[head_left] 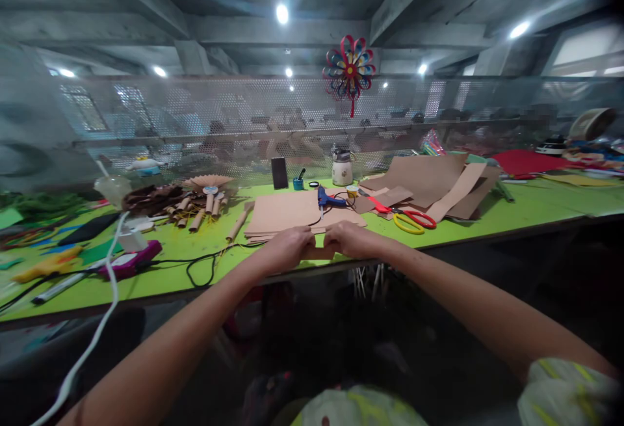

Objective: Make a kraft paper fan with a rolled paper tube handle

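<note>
Both my left hand [288, 248] and my right hand [351, 240] are closed on a small strip of brown paper [319, 253], one at each end, at the front edge of the green table [273, 268]. Just beyond them lies a stack of brown paper sheets [277, 211]. A blue glue gun [330, 199] rests on that stack, its nozzle pointing toward my hands. Scissors with red and yellow handles [412, 219] lie to the right, beside larger brown sheets [424, 179]. A rolled paper tube [240, 221] is left of the stack.
Several paper tubes [197, 219] are piled at the left near a purple power strip [130, 262]. A black cord [195, 258] loops across the table, and a white cable [113, 289] hangs over its edge. A jar [342, 167] and phone [279, 173] stand behind.
</note>
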Demonstrator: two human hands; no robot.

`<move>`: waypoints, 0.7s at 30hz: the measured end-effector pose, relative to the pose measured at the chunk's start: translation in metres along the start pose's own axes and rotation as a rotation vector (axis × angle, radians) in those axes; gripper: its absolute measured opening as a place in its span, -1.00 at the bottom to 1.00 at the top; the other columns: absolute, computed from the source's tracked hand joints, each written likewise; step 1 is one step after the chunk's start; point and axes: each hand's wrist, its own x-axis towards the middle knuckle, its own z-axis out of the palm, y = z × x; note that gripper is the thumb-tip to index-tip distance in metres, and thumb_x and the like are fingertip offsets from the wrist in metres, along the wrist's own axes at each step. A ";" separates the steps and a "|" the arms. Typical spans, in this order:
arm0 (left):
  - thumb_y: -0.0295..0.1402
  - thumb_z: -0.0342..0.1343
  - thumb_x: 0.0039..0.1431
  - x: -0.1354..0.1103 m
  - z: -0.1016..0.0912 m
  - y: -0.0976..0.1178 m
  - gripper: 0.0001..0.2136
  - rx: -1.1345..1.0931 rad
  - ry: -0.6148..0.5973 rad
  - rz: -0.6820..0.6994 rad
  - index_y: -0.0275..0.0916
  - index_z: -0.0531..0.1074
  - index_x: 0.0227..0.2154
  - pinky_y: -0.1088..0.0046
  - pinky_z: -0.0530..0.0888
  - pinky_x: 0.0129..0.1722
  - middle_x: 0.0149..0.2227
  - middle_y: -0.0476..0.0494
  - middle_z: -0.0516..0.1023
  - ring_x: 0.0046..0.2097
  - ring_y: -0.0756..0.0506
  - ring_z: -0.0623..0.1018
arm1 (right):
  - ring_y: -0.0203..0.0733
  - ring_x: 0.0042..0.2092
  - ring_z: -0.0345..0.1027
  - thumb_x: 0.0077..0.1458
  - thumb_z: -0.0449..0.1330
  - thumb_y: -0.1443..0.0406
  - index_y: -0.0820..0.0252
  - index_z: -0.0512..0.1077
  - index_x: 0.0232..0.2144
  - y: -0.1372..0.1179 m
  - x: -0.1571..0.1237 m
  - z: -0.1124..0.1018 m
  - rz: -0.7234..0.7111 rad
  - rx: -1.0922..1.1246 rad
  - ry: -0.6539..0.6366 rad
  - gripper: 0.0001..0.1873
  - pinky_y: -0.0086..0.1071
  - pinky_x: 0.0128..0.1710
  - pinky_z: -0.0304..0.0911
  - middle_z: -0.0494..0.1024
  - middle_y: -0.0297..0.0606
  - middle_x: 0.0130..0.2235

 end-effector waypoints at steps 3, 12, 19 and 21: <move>-0.53 -0.05 0.08 -0.003 -0.023 -0.001 -0.82 -0.190 -0.031 -0.032 -0.28 0.45 -0.36 0.53 0.29 -0.36 -0.35 -0.09 0.47 -0.33 -0.02 0.41 | -0.34 -0.41 0.30 -0.01 0.16 0.49 0.32 0.56 -0.38 -0.006 -0.001 -0.019 -0.037 0.200 0.047 -0.82 -0.52 -0.38 0.12 0.53 -0.26 -0.43; -0.34 0.04 0.02 0.011 0.016 -0.023 -0.79 -0.579 -0.224 -0.159 -0.38 0.50 -0.38 0.52 0.32 -0.41 -0.46 -0.11 0.53 -0.43 -0.02 0.43 | -0.35 -0.46 0.30 -0.09 0.17 0.41 0.41 0.56 -0.37 0.023 0.016 0.007 0.060 0.415 -0.211 -0.79 -0.55 -0.45 0.15 0.55 -0.27 -0.47; -0.34 -0.03 0.05 0.011 0.038 -0.024 -0.80 -0.592 -0.203 -0.201 -0.34 0.44 -0.47 0.55 0.28 -0.51 -0.62 -0.03 0.45 -0.56 0.02 0.39 | -0.35 -0.47 0.29 -0.10 0.13 0.43 0.39 0.55 -0.40 0.039 0.021 0.035 0.054 0.408 -0.219 -0.79 -0.55 -0.47 0.14 0.54 -0.29 -0.50; -0.32 0.00 0.04 0.012 0.040 -0.025 -0.81 -0.570 -0.185 -0.209 -0.33 0.44 -0.47 0.55 0.26 -0.52 -0.63 -0.01 0.44 -0.56 0.03 0.38 | -0.35 -0.48 0.29 -0.08 0.13 0.42 0.37 0.54 -0.41 0.037 0.019 0.035 0.046 0.390 -0.206 -0.80 -0.56 -0.48 0.12 0.53 -0.29 -0.51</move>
